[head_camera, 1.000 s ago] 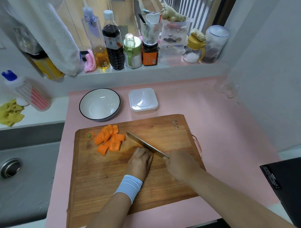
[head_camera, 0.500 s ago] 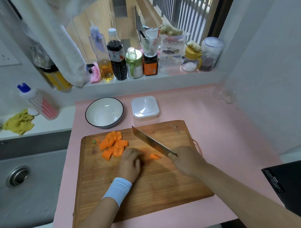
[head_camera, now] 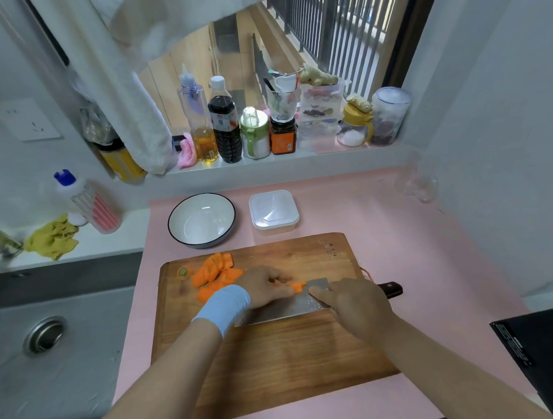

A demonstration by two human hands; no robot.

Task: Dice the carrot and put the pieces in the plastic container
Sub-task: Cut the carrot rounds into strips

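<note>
We find the carrot on the cutting board [head_camera: 274, 350] in several parts. One carrot piece [head_camera: 298, 287] sits at the fingertips of the left hand [head_camera: 265, 286], which pinches it right against the flat of the knife [head_camera: 288, 309]. A heap of sliced carrot pieces [head_camera: 214, 271] lies just left of that hand, and a stem end [head_camera: 184, 272] rests near the board's left edge.

The knife lies crosswise on the board with its dark handle pointing right. The right hand [head_camera: 350, 304] covers the spot where blade meets handle, one fingertip on the steel. We cannot tell whether its fingers close round the handle beneath.

Behind the board, on the pink mat [head_camera: 411, 251], stands the plastic container [head_camera: 273, 212], square and translucent, with its lid on. Just to its left sits a bowl [head_camera: 202, 219] with a dark rim, its white inside showing.

Further back, the windowsill holds a row of vessels:
- an oil bottle [head_camera: 200, 124], golden liquid in its lower part
- a sauce bottle [head_camera: 223, 123], dark nearly to the neck
- a green-lidded jar [head_camera: 255, 138] with something white
- an orange-labelled jar [head_camera: 283, 137]
- stacked clear boxes [head_camera: 320, 113], apparently of spices, with ginger [head_camera: 319, 76] on top
- a yellow-lidded jar [head_camera: 354, 128] of white grains

A sink [head_camera: 54, 342] lies to the left.
</note>
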